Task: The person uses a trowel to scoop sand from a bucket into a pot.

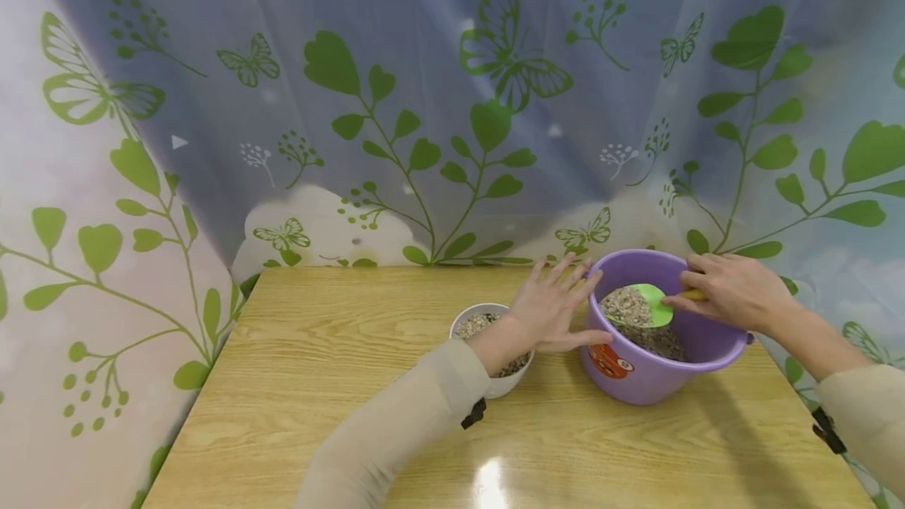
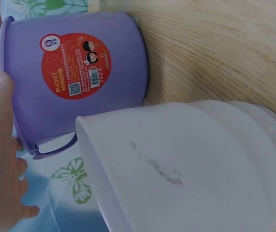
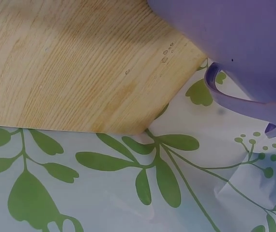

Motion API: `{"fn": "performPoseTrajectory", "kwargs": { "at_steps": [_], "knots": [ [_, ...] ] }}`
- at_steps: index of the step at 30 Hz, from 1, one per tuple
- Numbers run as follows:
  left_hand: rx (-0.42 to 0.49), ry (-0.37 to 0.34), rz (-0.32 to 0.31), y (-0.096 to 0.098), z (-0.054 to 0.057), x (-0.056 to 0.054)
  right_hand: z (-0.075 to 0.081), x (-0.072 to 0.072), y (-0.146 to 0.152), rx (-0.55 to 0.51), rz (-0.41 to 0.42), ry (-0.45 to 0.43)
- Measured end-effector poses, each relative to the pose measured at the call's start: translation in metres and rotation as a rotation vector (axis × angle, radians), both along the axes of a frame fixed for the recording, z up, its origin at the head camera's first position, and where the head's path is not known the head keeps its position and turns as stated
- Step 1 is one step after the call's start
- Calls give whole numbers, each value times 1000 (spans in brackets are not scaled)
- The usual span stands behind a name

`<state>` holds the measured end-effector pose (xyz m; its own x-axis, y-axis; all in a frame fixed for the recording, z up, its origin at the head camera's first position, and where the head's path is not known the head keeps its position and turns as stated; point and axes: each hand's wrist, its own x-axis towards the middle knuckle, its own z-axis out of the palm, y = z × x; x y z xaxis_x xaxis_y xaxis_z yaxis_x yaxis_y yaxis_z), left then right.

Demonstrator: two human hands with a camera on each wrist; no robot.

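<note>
Head view, grain in bucket and tub, left fingers apart, right fingers gripping scoop

The head camera is looking forward and down from above the wood-grain surface, far enough back to be covering the white tub, the purple bucket and the printed curtain. The left wrist camera is facing the tub's outer wall from very near, its view lying sideways, the bucket's red label showing beyond. The right wrist camera is peering, tilted, past the bucket's handle toward the surface's corner and the curtain. Head and left wrist views are sharing the tub, the label and the left hand; all three are sharing the bucket.
</note>
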<state>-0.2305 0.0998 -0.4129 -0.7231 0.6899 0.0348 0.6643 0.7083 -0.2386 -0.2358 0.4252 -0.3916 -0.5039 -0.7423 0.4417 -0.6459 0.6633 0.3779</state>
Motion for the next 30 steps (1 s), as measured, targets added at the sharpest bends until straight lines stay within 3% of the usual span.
{"fn": "performPoseTrajectory", "kwargs": {
  "at_steps": [6, 12, 23, 30],
  "knots": [
    [54, -27, -23, -10, 1, 3, 2, 3, 0, -39, -2, -7],
    [49, -43, -31, -22, 4, 5, 2, 4, 0, -60, 8, 5],
    [66, -67, -34, -48, 1, 3, 5, 7, -2, -67, 0, 6],
    [84, -84, -35, -70, -4, 5, 12, 13, -4, -98, -36, -39]
  ]
}}
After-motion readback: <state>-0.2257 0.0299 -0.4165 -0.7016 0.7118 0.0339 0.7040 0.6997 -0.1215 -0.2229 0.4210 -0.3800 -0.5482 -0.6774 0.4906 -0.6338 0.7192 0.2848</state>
